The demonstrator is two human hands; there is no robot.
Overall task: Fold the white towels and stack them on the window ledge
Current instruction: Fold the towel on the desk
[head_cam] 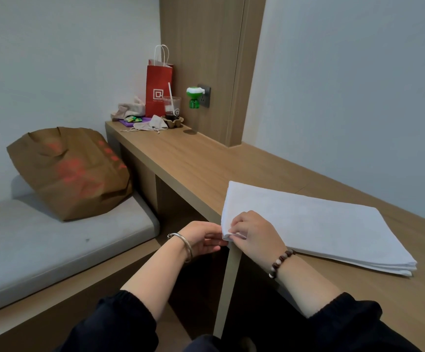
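So the towels [320, 224] are a flat white stack on the right end of the wooden ledge [193, 161], and the near-left corner sticks out a bit past the edge. Both hands are on that corner. The right hand [254, 235] (bead bracelet) has its fingers curled and is pinching the top layers. The left hand [201, 237] (silver bangle) comes in from the left and nips the same corner between thumb and fingers.

At the far end of the ledge there's a red bag [158, 92] with a white square logo. The line of text under the logo is too small to read. Next to it is a plastic cup [172, 107] with a straw and a round logo, and a green plug-in gadget [194, 96] sits in the wall socket. Off to the left, a brown bag [71, 171] slumps on a grey cushion [53, 237], and its red print is too blurry to make out.
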